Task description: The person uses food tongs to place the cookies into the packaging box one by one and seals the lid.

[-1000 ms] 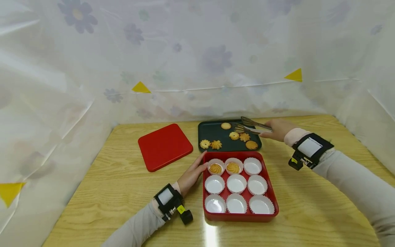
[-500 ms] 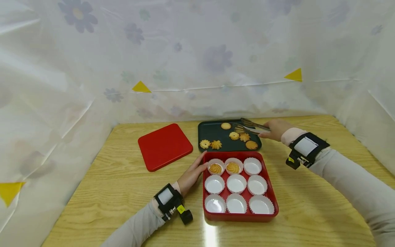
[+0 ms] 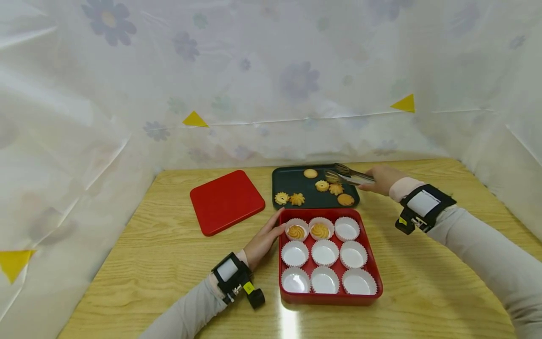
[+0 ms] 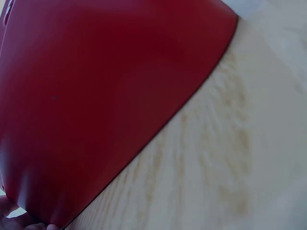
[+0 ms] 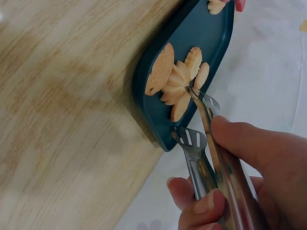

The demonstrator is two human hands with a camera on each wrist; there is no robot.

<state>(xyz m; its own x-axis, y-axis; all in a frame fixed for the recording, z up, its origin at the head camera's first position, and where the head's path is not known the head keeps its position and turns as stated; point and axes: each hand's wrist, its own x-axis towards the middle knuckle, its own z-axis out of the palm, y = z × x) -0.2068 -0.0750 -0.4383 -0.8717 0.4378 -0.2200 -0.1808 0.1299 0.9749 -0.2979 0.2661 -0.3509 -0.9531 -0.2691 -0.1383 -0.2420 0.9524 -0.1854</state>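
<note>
In the head view my left hand (image 3: 261, 243) rests against the left side of a red box (image 3: 330, 298), fingers at its far left corner and thumb at the rim. White paper cups (image 3: 324, 253) stand in rows inside it; two in the far row hold swirl cookies (image 3: 295, 231). Beyond the box, my right hand (image 3: 383, 179) grips metal tongs (image 3: 354, 180) over a dark green tray (image 3: 296, 181). In the right wrist view, the tongs' slotted ends stand apart around the end of an oval cookie (image 5: 181, 108). A flower-shaped cookie (image 5: 176, 84) lies beside it.
A red lid (image 3: 227, 201) lies flat at the left on the wooden table (image 3: 169, 263). More cookies lie on the tray, among them a pale round one (image 3: 310, 173) near the back edge. A patterned white sheet (image 3: 271, 70) hangs behind and at the sides.
The tongs and my right hand shifted slightly left, then back to the right over the tray. My left hand and the box have stayed put.
</note>
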